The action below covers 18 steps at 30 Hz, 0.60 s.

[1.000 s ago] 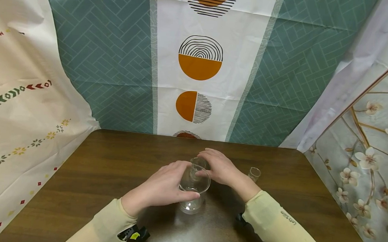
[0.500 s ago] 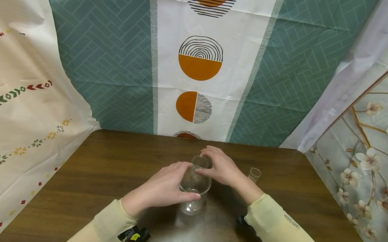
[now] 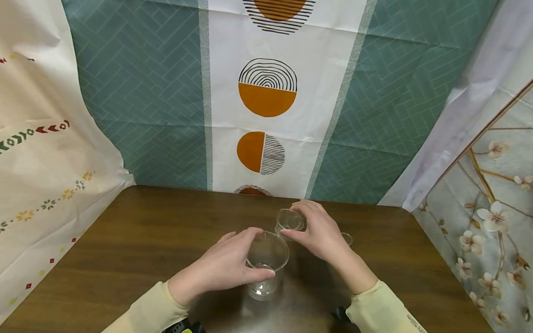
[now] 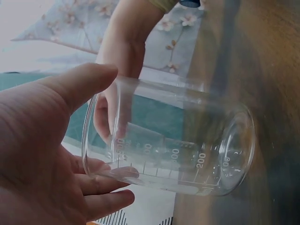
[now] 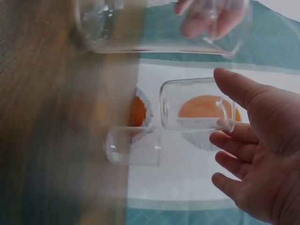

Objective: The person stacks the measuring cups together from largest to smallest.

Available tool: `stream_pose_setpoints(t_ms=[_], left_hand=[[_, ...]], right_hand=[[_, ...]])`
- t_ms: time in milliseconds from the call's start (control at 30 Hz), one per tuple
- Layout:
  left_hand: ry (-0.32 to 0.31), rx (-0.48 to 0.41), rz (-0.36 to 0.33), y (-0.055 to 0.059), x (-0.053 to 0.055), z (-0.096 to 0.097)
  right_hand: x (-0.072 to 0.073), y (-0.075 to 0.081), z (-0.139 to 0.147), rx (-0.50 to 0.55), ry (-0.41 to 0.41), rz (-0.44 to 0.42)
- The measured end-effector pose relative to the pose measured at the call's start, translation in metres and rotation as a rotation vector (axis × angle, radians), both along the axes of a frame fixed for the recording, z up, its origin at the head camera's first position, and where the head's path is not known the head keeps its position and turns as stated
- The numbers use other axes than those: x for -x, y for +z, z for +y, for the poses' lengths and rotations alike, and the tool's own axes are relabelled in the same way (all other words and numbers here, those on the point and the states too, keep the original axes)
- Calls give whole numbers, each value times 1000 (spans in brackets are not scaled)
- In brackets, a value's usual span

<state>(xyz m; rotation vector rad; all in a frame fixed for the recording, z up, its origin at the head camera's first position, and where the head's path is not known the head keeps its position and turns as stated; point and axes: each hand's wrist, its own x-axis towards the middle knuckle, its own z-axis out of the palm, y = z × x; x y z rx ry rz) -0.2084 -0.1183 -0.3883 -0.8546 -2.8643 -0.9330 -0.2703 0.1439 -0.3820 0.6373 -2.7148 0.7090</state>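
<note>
A large clear glass beaker stands upright on the wooden table. My left hand holds it around the rim, thumb on the near side and fingers on the far side. White graduation marks show on its wall in the left wrist view. Just behind and to the right, my right hand pinches a smaller glass beaker near its rim, between thumb and fingers. In the right wrist view this beaker hangs above the table. A third, smallest beaker stands on the table, mostly hidden behind my right wrist in the head view.
The dark wooden table ends at a patterned green and white cloth hung behind it. A cream cloth borders the left side, a floral one the right.
My right hand has moved right with the smaller beaker, from behind the large beaker's rim. My left hand and the large beaker stay in place. The head view has tilted slightly.
</note>
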Motion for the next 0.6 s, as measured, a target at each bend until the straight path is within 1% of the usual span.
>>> stream_pose_setpoints(t_ms=[67,267,333,400,533,600], left_hand=[[12,-1,8,-2,0,3],[74,8,23,-5,1,10],[77,6,22,-5,2,12],[63,-14,8,-5,4,11],[11,-43,-56,-3,8,6],[-9,-45,-74,-1,8,5]], right_hand=[[-4,4,4,8,-14,11],[-14,17,9,28,-32,36],[-17,20,11,34,-41,42],[-21,23,13,39,-53,42],[-26,27,18,54,-72,47],[-28,29,20,63,-76,49]])
